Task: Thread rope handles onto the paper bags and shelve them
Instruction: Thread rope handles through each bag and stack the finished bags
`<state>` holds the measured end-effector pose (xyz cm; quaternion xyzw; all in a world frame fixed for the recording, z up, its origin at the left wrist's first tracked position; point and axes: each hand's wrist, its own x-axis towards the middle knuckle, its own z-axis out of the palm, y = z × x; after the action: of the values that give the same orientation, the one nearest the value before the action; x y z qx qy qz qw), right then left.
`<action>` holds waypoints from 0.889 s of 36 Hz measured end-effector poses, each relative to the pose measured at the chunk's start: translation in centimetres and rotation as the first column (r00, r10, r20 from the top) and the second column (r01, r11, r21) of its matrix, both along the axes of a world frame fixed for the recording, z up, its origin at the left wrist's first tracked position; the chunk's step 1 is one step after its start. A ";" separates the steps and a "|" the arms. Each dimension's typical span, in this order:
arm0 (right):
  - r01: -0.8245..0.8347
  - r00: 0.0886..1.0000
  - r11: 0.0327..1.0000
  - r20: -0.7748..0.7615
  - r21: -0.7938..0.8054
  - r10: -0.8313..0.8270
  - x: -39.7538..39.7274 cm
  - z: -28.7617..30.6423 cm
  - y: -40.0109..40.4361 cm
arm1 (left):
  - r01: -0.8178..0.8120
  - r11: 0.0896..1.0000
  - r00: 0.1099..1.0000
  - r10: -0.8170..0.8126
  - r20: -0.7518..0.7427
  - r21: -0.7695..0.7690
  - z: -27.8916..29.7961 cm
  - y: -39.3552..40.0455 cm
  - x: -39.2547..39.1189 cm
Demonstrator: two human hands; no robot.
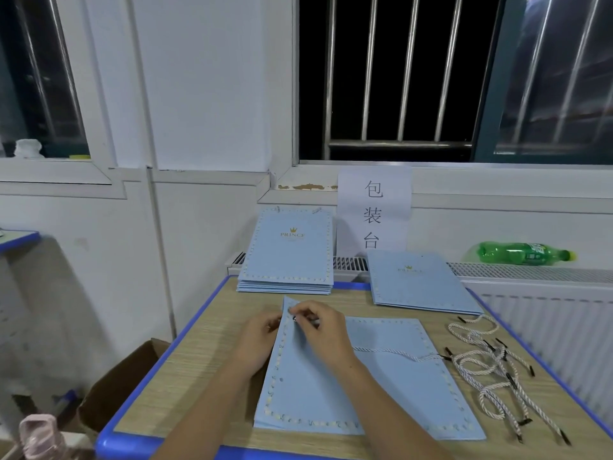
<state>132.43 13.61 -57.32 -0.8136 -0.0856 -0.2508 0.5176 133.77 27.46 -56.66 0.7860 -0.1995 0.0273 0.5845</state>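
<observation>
In the head view, the threading step appears to be in hand: the upper left corner of a flat blue paper bag (331,376) is lifted by the left hand (257,340), its grip curled on the edge, while the black tip of a white rope handle (391,352) is pinched by the right hand (318,327) at a hole there — the rest of the rope trails right across the bag. The tip probably has to be pushed through and drawn out behind. The bag lies on a wood-topped, blue-edged counter (205,346), with loose ropes (491,370) at the right, two bag stacks (288,257) behind, a paper sign (373,210), a green bottle (520,254) on a radiator — and barred windows (394,71) above.
</observation>
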 end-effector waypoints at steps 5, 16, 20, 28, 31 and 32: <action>-0.008 1.000 1.000 -0.005 0.023 0.008 0.0 -0.2 0.1 | -0.033 0.997 0.997 0.028 0.073 0.067 -0.3 0.0 0.2; 0.028 0.999 0.983 0.026 -0.179 -0.023 -0.4 -0.1 0.0 | -0.078 0.974 0.984 0.042 0.172 0.214 -0.1 -0.2 0.2; 0.047 0.998 0.981 0.036 -0.187 -0.041 -0.5 -0.1 -0.3 | -0.079 0.971 0.981 0.036 0.190 0.224 -0.1 -0.2 0.3; 0.048 0.999 0.983 0.008 -0.178 -0.047 -0.8 0.3 -0.7 | -0.127 0.969 0.982 0.093 0.164 0.212 0.1 -0.4 0.0; 0.029 0.999 0.971 -0.020 -0.239 -0.035 -0.8 0.2 -0.6 | -0.138 0.976 0.987 0.122 0.101 0.170 -0.2 -0.3 0.4; 0.024 0.999 0.967 -0.024 -0.253 -0.031 -0.8 0.1 -0.5 | -0.130 0.980 0.990 0.119 0.076 0.153 -0.2 -0.2 0.5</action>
<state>131.65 13.07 -57.21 -0.8775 -0.0984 -0.2335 0.4072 134.31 27.21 -56.88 0.8393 -0.1707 0.0740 0.5109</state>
